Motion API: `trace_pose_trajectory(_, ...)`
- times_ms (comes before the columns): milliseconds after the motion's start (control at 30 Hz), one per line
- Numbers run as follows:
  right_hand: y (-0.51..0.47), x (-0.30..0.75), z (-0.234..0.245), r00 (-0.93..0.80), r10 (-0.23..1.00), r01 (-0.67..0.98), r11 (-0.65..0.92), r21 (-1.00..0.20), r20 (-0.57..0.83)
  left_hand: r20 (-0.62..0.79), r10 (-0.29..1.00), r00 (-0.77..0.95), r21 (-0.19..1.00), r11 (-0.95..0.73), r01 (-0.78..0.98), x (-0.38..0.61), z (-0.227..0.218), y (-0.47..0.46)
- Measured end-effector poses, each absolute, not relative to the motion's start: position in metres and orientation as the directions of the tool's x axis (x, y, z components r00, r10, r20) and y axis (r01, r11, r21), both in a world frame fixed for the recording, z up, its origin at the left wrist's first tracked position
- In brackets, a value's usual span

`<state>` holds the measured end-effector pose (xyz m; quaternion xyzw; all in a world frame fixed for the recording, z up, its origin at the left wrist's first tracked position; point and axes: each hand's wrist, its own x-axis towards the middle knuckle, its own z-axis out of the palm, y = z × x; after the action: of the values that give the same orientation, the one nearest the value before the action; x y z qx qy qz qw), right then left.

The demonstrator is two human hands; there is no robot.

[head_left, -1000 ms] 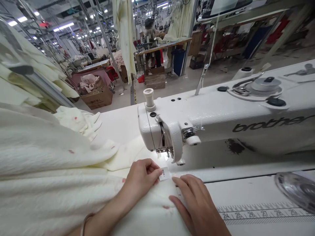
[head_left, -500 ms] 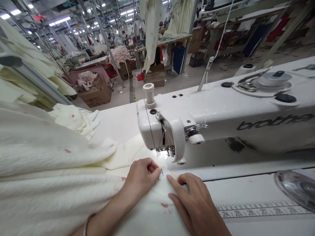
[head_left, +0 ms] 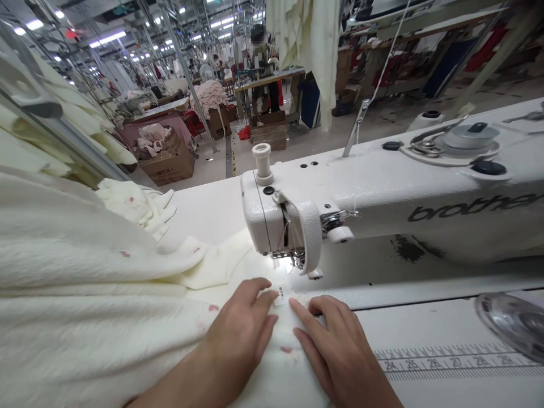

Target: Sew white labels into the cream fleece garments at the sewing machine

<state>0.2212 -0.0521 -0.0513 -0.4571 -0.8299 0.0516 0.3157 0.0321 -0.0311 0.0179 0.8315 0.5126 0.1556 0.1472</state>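
Cream fleecy fabric (head_left: 106, 317) with small reddish marks spreads from the left across to the sewing machine (head_left: 293, 209). A small white label (head_left: 280, 295) with dark print lies on the cloth just in front of the needle area. My left hand (head_left: 242, 328) rests on the fabric left of the label, fingers apart, its fingertips at the label's edge. Flat on the cloth to the right is my right hand (head_left: 335, 345), its fingers spread and the index fingertip close beside the label. The presser foot is partly hidden behind the machine's head.
A printed ruler scale (head_left: 446, 362) runs along the table at right, below a clear round object (head_left: 510, 323). Bunched cream cloth (head_left: 136, 204) lies at left. Beyond stand a cardboard box (head_left: 168, 161), hanging cream pieces (head_left: 323, 56) and a person (head_left: 259, 56) at another table.
My left hand has let go of the label and its pinched fingers have opened onto the cloth. The label lies flatter. My right hand has hardly moved; the hanging cloth behind has swung right.
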Motion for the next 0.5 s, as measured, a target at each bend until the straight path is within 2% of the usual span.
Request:
trace_pose_trajectory(67, -0.052, 0.221, -0.052, -0.381, 0.779, 0.724, 0.586, -0.363, 0.497, 0.214, 0.763, 0.610, 0.258, -0.646, 0.718, 0.026, 0.013, -0.041)
trace_pose_trajectory(167, -0.051, 0.222, -0.052, -0.384, 0.763, 0.712, 0.603, -0.360, 0.520, 0.196, 0.646, 0.738, 0.100, -0.761, 0.641, 0.021, 0.004, -0.045)
trace_pose_trajectory(267, -0.052, 0.221, -0.051, -0.375, 0.764, 0.705, 0.603, -0.374, 0.526, 0.148, 0.637, 0.757, 0.072, -0.770, 0.634, 0.018, -0.001, -0.042)
trace_pose_trajectory(500, -0.054, 0.218, -0.050, -0.335, 0.797, 0.701, 0.567, -0.433, 0.502, 0.104, 0.658, 0.746, 0.107, -0.753, 0.649, 0.016, -0.005, -0.042)
